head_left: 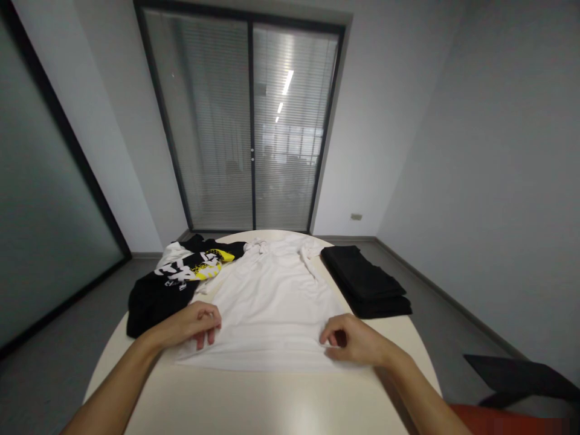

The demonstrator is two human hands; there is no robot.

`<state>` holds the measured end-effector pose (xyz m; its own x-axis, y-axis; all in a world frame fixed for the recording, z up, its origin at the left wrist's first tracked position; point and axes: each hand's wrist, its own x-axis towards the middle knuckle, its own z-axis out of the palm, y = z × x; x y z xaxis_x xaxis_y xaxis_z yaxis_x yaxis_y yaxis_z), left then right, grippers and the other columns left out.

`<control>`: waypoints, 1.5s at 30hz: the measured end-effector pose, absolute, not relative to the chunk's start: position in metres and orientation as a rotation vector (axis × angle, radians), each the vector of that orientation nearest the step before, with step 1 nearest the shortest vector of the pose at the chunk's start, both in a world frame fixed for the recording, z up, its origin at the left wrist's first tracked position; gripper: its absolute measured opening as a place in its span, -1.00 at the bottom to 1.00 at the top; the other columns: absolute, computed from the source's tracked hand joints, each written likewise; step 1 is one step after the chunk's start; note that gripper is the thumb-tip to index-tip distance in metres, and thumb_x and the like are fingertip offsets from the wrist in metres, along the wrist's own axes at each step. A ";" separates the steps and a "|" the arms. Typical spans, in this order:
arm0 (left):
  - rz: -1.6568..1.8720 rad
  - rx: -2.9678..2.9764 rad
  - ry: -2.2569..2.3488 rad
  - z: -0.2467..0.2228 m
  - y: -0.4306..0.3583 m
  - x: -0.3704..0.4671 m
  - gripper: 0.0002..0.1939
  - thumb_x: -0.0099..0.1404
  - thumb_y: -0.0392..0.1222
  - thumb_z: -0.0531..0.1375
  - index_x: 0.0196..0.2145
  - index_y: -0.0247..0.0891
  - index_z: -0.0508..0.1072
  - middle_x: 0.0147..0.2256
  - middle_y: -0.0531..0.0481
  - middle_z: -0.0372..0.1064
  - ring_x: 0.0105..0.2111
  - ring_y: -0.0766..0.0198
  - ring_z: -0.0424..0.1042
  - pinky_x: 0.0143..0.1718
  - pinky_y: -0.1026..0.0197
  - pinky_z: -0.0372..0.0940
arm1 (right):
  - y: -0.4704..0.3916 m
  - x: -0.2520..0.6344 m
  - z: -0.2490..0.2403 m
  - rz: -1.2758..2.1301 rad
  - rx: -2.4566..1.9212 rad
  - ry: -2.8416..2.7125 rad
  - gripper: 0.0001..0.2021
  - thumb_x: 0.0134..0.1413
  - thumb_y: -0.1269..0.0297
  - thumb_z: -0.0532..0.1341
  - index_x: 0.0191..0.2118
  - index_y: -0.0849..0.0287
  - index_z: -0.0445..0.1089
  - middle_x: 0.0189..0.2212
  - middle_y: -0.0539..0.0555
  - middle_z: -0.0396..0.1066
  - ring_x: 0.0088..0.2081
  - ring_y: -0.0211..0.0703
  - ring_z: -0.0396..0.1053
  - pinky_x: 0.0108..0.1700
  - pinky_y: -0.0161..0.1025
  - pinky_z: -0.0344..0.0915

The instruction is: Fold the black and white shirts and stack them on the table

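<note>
A white T-shirt (272, 302) lies spread on the table, its hem towards me and its sleeves and collar at the far end. Light wrinkles run across the body of it. Over the left edge of the shirt, close to the hem, is my left hand (199, 323), fingers loosely bent and apart. My right hand (351, 339) is at the right end of the hem, fingers curled with a gap between them and the thumb. Both hands are at the cloth; no fabric shows gripped in either.
On the left, a loose heap of black clothing (158, 302) with a white and yellow print touches the shirt's side. Folded black garments (362, 281) are stacked on the right. All lie on a rounded cream table (254, 402). A chair (521, 377) stands at lower right.
</note>
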<state>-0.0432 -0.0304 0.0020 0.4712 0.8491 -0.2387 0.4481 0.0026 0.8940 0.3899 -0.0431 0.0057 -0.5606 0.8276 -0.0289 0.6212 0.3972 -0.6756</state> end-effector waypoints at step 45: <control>0.123 2.433 1.769 0.021 -0.021 0.091 -0.36 0.38 0.07 0.05 0.33 -0.23 0.20 0.37 -0.22 0.00 0.33 -0.15 0.06 0.26 -0.13 0.10 | 0.045 0.318 0.020 0.185 -1.799 -2.347 -0.75 0.27 0.14 0.12 -0.12 0.10 0.48 -0.20 0.13 0.55 -0.16 -0.06 0.48 -0.19 -0.24 0.24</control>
<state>0.0907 -0.0213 0.0209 0.3092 0.9509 -0.0113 0.9402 -0.3039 0.1536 0.3178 0.0447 0.0198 -0.2525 0.9653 0.0661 0.9432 0.2608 -0.2060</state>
